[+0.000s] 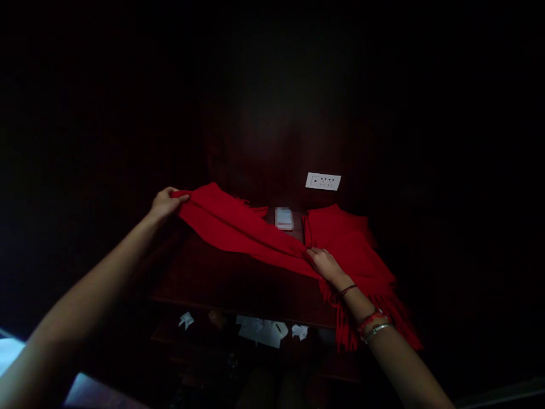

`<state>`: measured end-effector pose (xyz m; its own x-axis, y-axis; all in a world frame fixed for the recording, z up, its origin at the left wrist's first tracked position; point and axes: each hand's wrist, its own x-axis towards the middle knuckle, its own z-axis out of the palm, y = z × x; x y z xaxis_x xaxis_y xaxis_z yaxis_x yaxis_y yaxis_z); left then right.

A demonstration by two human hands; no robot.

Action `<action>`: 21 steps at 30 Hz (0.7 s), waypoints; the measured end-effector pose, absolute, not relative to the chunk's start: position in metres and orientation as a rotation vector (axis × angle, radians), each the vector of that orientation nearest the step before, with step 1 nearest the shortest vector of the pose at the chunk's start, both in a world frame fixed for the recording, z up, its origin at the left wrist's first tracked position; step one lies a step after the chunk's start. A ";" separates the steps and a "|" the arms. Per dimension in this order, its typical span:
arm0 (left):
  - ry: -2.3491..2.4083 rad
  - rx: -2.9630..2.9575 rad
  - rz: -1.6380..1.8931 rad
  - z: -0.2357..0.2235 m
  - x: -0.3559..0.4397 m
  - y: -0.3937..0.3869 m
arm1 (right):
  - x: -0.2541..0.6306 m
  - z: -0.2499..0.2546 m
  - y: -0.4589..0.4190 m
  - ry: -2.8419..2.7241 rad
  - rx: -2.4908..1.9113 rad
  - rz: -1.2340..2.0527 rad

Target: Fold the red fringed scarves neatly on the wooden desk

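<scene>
A long red fringed scarf stretches between my two hands across a dark wooden table. My left hand is closed on its far left end, thumb on top. Farther right, my right hand grips the cloth near the fringed end, its fingers partly hidden. Beside and beyond that hand lies more red fringed cloth, its tassels hanging over the table's front edge. Whether the two red parts are one piece, I cannot tell.
A small pale rectangular item, blurred, lies behind the scarf. A white socket panel is on the dark wall. Below the tabletop, crumpled white paper and flat papers lie on a shelf. Surroundings are very dark.
</scene>
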<state>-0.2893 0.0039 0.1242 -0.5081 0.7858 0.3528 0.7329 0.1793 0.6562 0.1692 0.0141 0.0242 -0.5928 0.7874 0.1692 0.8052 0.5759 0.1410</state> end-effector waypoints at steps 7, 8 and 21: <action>2.888 1.586 0.723 0.137 -0.296 -0.029 | 0.175 0.021 0.014 -2.675 -1.120 -0.320; 2.934 1.539 0.481 0.133 -0.290 -0.029 | 0.175 0.021 0.014 -2.694 -1.077 -0.304; 1.342 2.638 -0.264 0.060 -0.199 -0.006 | 0.225 0.029 -0.012 -2.542 -1.169 -0.268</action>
